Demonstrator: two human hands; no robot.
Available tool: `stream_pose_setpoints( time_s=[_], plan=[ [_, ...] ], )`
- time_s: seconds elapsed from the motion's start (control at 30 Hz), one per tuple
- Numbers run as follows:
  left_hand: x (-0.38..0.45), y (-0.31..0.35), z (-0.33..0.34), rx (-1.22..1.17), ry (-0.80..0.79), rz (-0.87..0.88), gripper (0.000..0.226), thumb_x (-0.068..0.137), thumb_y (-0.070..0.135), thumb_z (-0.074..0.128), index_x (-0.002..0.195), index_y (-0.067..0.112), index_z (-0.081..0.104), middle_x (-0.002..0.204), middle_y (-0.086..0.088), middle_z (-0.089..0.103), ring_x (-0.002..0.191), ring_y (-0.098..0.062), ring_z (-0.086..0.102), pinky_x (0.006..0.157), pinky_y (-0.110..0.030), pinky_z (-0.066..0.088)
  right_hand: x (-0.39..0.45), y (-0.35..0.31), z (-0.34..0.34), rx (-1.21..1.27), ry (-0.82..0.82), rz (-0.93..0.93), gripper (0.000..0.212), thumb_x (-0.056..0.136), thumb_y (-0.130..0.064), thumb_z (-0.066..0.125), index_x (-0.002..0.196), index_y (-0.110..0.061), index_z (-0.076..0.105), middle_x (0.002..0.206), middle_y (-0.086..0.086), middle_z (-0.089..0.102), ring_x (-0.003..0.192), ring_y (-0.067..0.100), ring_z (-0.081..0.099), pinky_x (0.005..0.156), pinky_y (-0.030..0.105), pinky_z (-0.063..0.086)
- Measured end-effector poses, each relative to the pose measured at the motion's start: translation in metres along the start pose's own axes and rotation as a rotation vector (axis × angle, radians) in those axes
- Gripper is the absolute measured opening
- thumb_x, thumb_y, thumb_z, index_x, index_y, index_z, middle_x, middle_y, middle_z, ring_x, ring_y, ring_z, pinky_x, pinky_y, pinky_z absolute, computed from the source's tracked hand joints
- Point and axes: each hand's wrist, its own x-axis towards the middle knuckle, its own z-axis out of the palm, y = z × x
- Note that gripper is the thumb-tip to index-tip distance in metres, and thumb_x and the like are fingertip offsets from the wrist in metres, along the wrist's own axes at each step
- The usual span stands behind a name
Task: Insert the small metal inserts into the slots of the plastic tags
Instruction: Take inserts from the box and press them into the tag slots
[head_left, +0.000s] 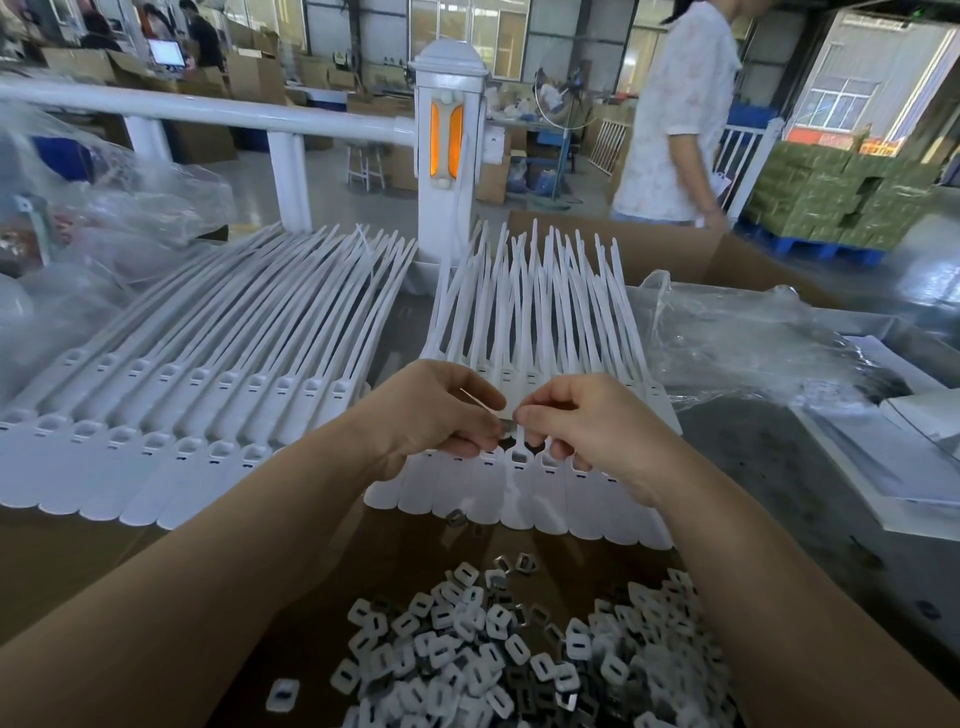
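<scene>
Loose metal inserts (519, 654) heap nearest, on brown cardboard (78, 561). Beyond, both hands meet over a sheet of white plastic tags (519, 493). Left hand (431, 410) curls, pinching something small; right hand (576, 415) pinches beside it at a slot. Likely risk: the tiny insert slips or seats crooked, since fingers hide the slot.

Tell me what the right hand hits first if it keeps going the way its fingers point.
Probably the left hand: the right hand's fingers point left toward it, almost touching already, above the plastic tags.
</scene>
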Motion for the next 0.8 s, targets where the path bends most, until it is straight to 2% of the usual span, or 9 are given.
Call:
stream_pose_setpoints(
  time_s=[0.2,0.3,0.4,0.5,0.67,0.8],
  plan=[
    [-0.001,0.001,0.004,0.072,0.006,0.076,0.023,0.079,0.001,0.076,0.097,0.013,0.068,0.081,-0.005,0.076,0.072,-0.013,0.073,0.062,-0.016,0.054,0.0,0.0,0.002,-0.032,-0.039,0.008,0.007,0.092,-0.022,0.068,0.086,-0.024,0.071,0.067,-0.006,0.069,0.051,-0.002,0.056,0.045,0.013,0.04],
    [-0.001,0.0,0.009,0.24,0.048,0.139,0.02,0.081,0.009,0.077,0.094,0.021,0.069,0.08,0.001,0.075,0.076,-0.013,0.072,0.066,-0.018,0.057,0.001,0.0,-0.002,-0.083,-0.033,0.063,0.006,0.091,-0.021,0.068,0.085,-0.021,0.071,0.059,-0.009,0.065,0.046,-0.003,0.053,0.046,0.015,0.04],
    [0.0,-0.004,0.012,0.457,0.103,0.2,0.016,0.082,0.018,0.078,0.09,0.029,0.069,0.079,0.007,0.071,0.072,-0.005,0.067,0.069,-0.02,0.056,0.001,0.002,-0.011,-0.162,-0.019,0.152,0.012,0.088,-0.016,0.067,0.085,-0.006,0.073,0.06,-0.001,0.062,0.045,0.005,0.049,0.047,0.019,0.04],
    [0.001,-0.007,0.013,0.5,0.077,0.195,0.012,0.082,0.023,0.078,0.09,0.027,0.071,0.076,0.009,0.067,0.066,-0.003,0.062,0.064,-0.019,0.052,0.001,0.003,-0.015,-0.212,-0.03,0.235,0.022,0.085,-0.015,0.069,0.088,0.007,0.072,0.06,0.004,0.055,0.046,0.012,0.041,0.041,0.02,0.032],
    [0.003,-0.01,0.012,0.534,0.05,0.195,0.009,0.082,0.02,0.079,0.086,0.026,0.073,0.068,0.012,0.061,0.054,0.003,0.052,0.055,-0.014,0.042,0.001,0.001,-0.013,-0.287,-0.063,0.279,0.019,0.085,-0.018,0.072,0.083,0.002,0.074,0.056,0.002,0.054,0.043,0.012,0.04,0.038,0.016,0.03],
    [0.005,-0.011,0.01,0.524,0.032,0.197,0.009,0.082,0.019,0.078,0.086,0.025,0.074,0.067,0.012,0.061,0.052,0.006,0.052,0.053,-0.012,0.041,0.0,0.0,-0.013,-0.301,-0.094,0.297,0.02,0.084,-0.02,0.073,0.086,0.0,0.074,0.059,0.002,0.054,0.047,0.013,0.04,0.04,0.018,0.03]
  ],
)
